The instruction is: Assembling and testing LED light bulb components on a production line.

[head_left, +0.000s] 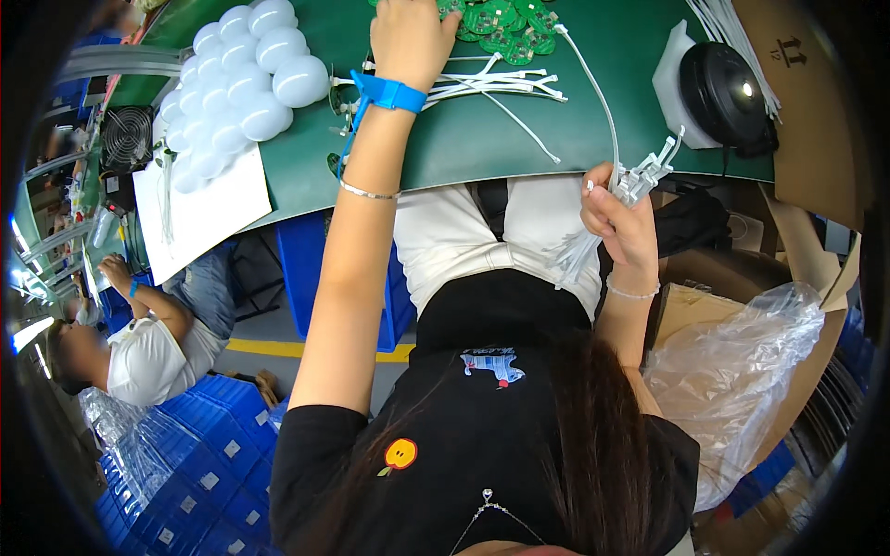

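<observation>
My right hand (621, 218) is closed round a bundle of white connector cables (640, 176), over my lap at the table's near edge. One cable (603, 93) rises from the bundle and its plug end lies by the green circuit boards (505, 23). At the top edge my left hand (408, 37) reaches in beside the heap of round boards, its thumb next to them. The picture cuts off its fingertips, so what they do is hidden. A blue wrist strap (394, 94) is on that arm. Just right of the left wrist, loose white cables (501, 85) lie on the green tabletop (445, 148).
White globe bulb covers (241, 79) are massed at the far left. A black round device (728, 93) stands at the right near a cardboard box (807, 120). Clear plastic sheeting (742, 361) hangs lower right. At left a person (153, 352) sits beside blue bins (204, 463).
</observation>
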### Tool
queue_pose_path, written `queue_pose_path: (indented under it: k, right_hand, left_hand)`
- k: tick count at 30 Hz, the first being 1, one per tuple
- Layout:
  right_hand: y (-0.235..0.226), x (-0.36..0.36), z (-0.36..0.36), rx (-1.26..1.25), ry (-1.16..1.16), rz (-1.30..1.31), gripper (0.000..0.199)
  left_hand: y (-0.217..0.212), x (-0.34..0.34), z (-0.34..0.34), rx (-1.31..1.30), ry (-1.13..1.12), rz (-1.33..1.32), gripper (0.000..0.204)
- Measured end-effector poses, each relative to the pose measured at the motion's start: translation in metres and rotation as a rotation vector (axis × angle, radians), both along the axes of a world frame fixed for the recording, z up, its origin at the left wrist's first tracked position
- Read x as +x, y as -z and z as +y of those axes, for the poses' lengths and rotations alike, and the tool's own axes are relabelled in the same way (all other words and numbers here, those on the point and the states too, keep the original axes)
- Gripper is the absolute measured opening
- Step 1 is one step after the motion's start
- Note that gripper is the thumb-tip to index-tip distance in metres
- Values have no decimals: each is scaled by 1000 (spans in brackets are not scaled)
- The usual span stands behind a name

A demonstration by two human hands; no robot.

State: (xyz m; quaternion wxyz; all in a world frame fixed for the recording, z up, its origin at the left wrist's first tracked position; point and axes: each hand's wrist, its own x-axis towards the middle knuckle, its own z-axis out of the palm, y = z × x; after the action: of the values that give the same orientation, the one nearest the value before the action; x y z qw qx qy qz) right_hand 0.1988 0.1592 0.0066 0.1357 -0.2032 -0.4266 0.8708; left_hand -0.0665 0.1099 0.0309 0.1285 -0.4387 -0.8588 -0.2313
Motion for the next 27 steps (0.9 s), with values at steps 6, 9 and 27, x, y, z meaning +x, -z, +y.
queue_pose_path:
  k: [6,9,27]
  right_hand:
    - [-4,-5,-7,-17,80,-26,14]
    - [-7,-7,-11,30,105,-31,13]
    - [-26,-29,-44,922,259,-143,7]
  left_hand:
    - [-28,17,-9,55,25,-433,16]
    - [-10,36,-40,424,232,-643,15]
    - [4,130,-107,896,66,-1642,13]
